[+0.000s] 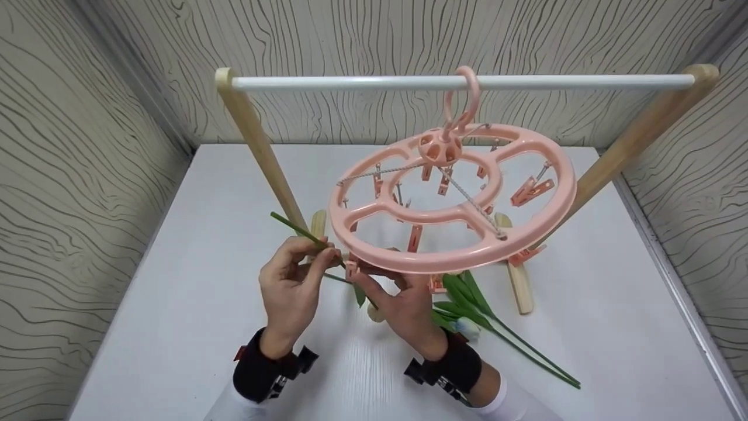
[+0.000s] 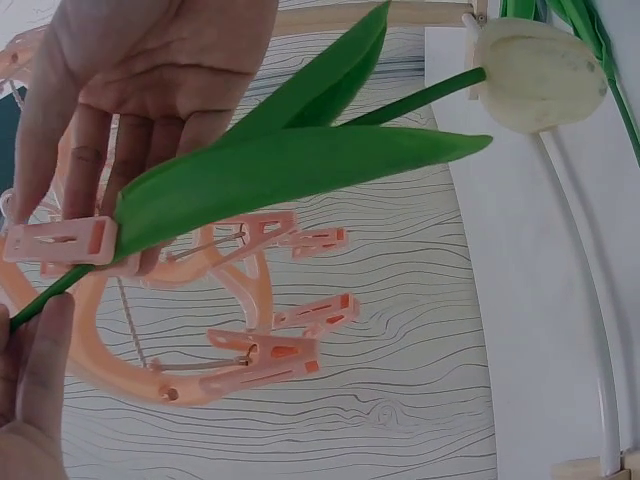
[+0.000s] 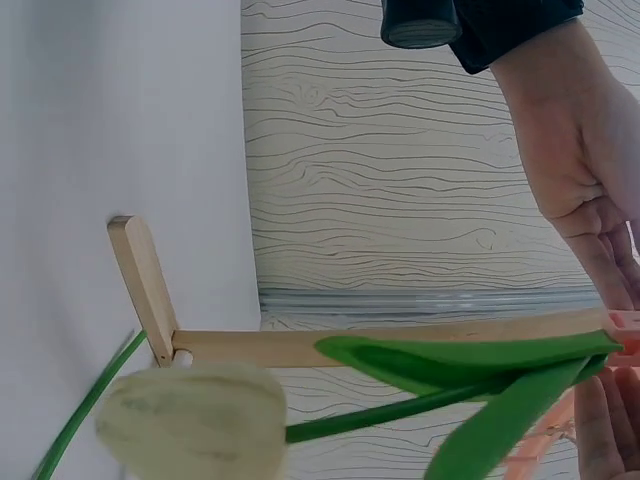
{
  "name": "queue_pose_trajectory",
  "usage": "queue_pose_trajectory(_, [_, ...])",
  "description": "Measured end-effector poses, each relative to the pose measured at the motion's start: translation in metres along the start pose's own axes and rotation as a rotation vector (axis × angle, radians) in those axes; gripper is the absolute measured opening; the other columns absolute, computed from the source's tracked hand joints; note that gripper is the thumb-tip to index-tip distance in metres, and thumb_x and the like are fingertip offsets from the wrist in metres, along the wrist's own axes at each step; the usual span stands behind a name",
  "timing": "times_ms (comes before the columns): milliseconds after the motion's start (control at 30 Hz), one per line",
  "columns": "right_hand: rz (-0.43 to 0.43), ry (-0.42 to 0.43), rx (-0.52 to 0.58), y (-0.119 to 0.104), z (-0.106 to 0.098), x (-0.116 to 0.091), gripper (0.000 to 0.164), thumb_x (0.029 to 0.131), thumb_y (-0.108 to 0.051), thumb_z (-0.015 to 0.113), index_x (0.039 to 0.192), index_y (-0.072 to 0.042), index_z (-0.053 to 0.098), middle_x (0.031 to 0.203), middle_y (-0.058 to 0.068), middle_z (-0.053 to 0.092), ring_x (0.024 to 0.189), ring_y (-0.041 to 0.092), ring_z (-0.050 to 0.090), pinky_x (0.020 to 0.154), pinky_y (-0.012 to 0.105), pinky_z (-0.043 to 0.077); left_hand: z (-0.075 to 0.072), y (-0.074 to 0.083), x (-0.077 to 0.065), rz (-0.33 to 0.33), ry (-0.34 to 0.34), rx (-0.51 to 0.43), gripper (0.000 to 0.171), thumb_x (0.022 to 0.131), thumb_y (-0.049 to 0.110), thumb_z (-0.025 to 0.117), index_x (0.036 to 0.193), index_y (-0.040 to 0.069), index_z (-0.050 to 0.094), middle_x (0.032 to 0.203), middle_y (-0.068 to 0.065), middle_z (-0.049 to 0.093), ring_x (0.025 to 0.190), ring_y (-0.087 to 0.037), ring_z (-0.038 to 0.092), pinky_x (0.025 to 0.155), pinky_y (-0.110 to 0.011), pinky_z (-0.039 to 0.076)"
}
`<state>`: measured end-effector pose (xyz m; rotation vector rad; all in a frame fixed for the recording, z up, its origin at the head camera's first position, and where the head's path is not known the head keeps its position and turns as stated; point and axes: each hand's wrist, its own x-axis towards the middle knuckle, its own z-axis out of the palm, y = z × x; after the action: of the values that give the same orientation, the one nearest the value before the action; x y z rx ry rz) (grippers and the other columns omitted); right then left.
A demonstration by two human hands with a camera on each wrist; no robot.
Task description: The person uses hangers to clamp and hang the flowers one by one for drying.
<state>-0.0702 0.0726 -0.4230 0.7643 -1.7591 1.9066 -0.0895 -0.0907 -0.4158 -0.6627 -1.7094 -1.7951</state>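
Note:
A white tulip (image 2: 540,75) with green leaves (image 2: 300,170) hangs bloom-down below the pink round hanger (image 1: 374,254). My left hand (image 1: 295,286) pinches its green stem (image 1: 292,225) near the cut end, which sticks out to the upper left. My right hand (image 1: 406,307) grips a pink clothespin (image 2: 60,242) on the hanger's near rim, thumb on one side and fingers on the other. In the left wrist view the stem passes at the clothespin's jaws, right where the leaves begin. The hanger's ring partly hides the right fingers in the head view.
The hanger's hook (image 1: 467,88) sits over a white rod (image 1: 350,83) between wooden posts (image 1: 263,152). Several other clothespins (image 1: 532,190) dangle from the ring. More tulips with green leaves (image 1: 467,295) lie on the white table (image 1: 193,292) right of the hands, near a wooden foot (image 1: 520,286).

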Motion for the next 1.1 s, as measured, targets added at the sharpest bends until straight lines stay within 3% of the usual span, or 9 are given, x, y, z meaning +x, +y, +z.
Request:
queue_pose_trajectory(200, [0.028,-0.026,-0.057,0.002,-0.018,-0.012,0.046,0.076,0.021,0.070,0.118,0.005,0.061,0.100,0.019,0.069,0.090,0.037,0.067,0.076,0.044,0.058,-0.001,-0.001,0.001,-0.005,0.011,0.017,0.025,0.080,-0.021,0.066,0.101,-0.007,0.064,0.090,-0.017,0.064,0.077,-0.028,0.070,0.067,-0.038,0.059])
queue_pose_trajectory(400, [-0.053,-0.065,-0.159,0.009,-0.038,-0.022,0.036,0.071,0.022,0.072,0.103,0.010,0.063,0.091,0.022,0.067,0.079,0.031,0.069,0.070,0.034,0.059,-0.002,-0.002,0.001,-0.001,0.024,0.027,0.025,0.080,-0.022,0.065,0.101,-0.008,0.064,0.090,-0.017,0.065,0.077,-0.029,0.070,0.067,-0.038,0.059])
queue_pose_trajectory(667, [-0.005,-0.089,-0.299,0.014,-0.061,-0.035,0.030,0.072,0.017,0.075,0.097,0.003,0.068,0.087,0.014,0.069,0.076,0.022,0.068,0.066,0.030,0.058,-0.002,-0.005,0.003,-0.025,0.042,0.040,0.023,0.082,-0.017,0.067,0.101,-0.005,0.065,0.090,-0.015,0.066,0.077,-0.028,0.069,0.067,-0.036,0.059])
queue_pose_trajectory(867, [-0.034,-0.108,-0.441,0.033,-0.079,-0.048,0.033,0.067,0.014,0.081,0.094,0.001,0.067,0.087,0.005,0.071,0.072,0.019,0.069,0.061,0.030,0.059,-0.002,-0.008,0.004,-0.027,0.054,0.066,0.023,0.081,-0.019,0.068,0.099,-0.006,0.064,0.090,-0.015,0.066,0.077,-0.026,0.069,0.066,-0.032,0.059])
queue_pose_trajectory(1100, [0.057,-0.195,-0.517,0.060,-0.105,-0.075,0.029,0.076,-0.002,0.083,0.100,-0.010,0.069,0.090,0.003,0.069,0.075,0.012,0.067,0.062,0.025,0.058,-0.002,-0.011,0.005,-0.044,0.068,0.078,0.021,0.082,-0.017,0.068,0.098,-0.005,0.064,0.091,-0.013,0.066,0.076,-0.023,0.068,0.065,-0.030,0.059])
